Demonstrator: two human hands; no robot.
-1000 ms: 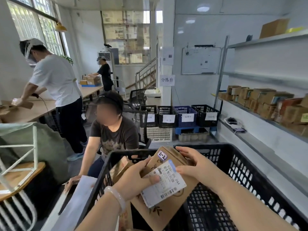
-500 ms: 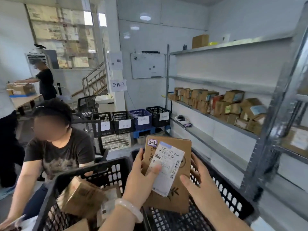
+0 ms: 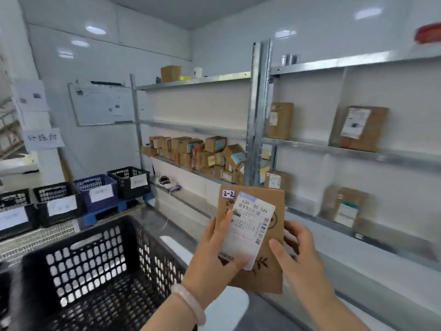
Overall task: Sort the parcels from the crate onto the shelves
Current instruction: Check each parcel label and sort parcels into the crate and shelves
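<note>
View swung to the right since the earlier frames: the seated person is no longer seen, the shelves now fill the right half, and the parcel has been carried from above the crate to a place right of it, facing the shelf bays. Parcel: flat brown cardboard, held upright in the air, clear of the crate and not yet near any shelf; a white shipping label on its face, a small sticker reading "2-2" at its top left corner. Left hand: clamped on the parcel's left edge, thumb laid across the label's lower part; a pale bracelet at the wrist. Right hand: gripped on the right edge, thumb on the front, fingers curled behind. Crate: black, perforated, at lower left; its contents are not seen from here. Shelves: a crowded row of small boxes in the left bay, a few single parcels stood well apart in the right bay. Step judged in hand: the label and sticker are being read to settle the destination. Next move, as judged: the bay and level matching "2-2" must be found, though no shelf markings can be made out; the parcel would then be stood there, one hand likely sufficing.
</note>
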